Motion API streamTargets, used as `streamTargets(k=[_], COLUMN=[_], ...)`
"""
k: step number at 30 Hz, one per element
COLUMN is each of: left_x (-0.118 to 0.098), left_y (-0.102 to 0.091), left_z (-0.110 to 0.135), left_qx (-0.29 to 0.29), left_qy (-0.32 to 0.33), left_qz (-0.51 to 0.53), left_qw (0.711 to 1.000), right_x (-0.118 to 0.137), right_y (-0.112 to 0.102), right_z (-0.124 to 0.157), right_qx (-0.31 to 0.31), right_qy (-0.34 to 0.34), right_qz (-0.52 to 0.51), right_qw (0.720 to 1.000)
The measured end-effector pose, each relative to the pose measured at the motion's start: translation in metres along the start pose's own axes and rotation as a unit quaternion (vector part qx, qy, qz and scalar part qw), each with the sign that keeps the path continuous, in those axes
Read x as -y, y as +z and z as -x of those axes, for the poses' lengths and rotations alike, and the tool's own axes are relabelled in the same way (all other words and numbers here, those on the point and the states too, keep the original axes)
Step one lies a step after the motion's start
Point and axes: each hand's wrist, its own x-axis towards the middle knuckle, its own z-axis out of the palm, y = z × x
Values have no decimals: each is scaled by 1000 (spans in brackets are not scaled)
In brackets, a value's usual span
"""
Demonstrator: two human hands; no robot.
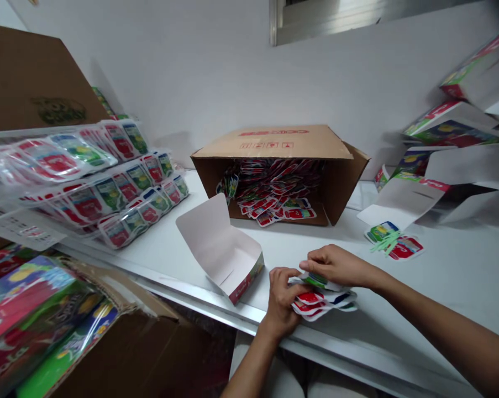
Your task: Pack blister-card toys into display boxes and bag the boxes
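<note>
Sachet stack (321, 301) sits at 6 o'clock, on table (440, 276) edge. My left hand (281, 301) clamps its side, right hand (336, 266) presses top. Risk: slick packets may fan out, slide off edge if grip loosens.

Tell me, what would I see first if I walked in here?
Probably the brown box lying on its side at the back of the table, spilling red and green packets. Right in front, the left hand and right hand grip a stack of them beside an open carton.
</note>
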Motion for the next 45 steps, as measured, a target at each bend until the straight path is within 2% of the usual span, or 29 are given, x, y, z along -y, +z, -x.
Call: streamTargets(k=[2,4,6,8,11,13,15,17,19,21,23,25,27,30,32,35,38,41,45], left_x=[-1,-1,0,1,2,2,1,1,0,0,2,4,7,9,10,11,14,17,14], left_y=[-3,-5,-4,-1,2,1,-3,-9,-12,-13,-12,-10,-10,-11,-12,-13,-13,-13,-14], left_z=[-1,0,2,5,5,3,-1,-4,-7,-8,-9,-10,-10,-10,-10,-12,-15,-16,-16], left_qx=[-26,-41,-43,-62,-100,-84,-49,-25,-1,21,31,32,33,30,27,30,4,-27,1], left_qy=[-14,-52,-104,-155,-224,-246,-239,-239,-263,-283,-282,-278,-279,-288,-300,-308,-261,-220,-226], left_qz=[0,45,101,143,193,214,217,241,277,297,300,299,296,292,294,295,243,156,156], left_qw=[1000,997,988,976,950,942,945,940,924,912,911,912,913,911,907,904,934,963,962], right_x=[-10,-24,-37,-47,-51,-50,-48,-52,-63,-80,-97,-112,-122,-129,-131,-126,-114,-99,-84], right_y=[-3,-11,-20,-23,-11,5,19,23,15,0,-14,-22,-24,-20,-15,-1,18,35,39], right_z=[-1,3,11,21,35,41,43,39,25,-3,-43,-88,-124,-145,-135,-97,-53,-19,4], right_qx=[-15,-7,20,32,8,2,-2,22,63,47,-51,-123,-134,-129,-134,-140,-142,-87,11], right_qy=[43,60,27,-40,-98,-73,-35,-32,-62,-69,-40,4,45,62,51,21,-28,-50,-66], right_qz=[-24,-63,-83,-77,-66,-90,-115,-142,-181,-186,-96,67,176,206,203,174,-31,-243,-323], right_qw=[999,996,996,996,993,993,993,989,980,979,993,990,974,968,969,974,989,965,944])
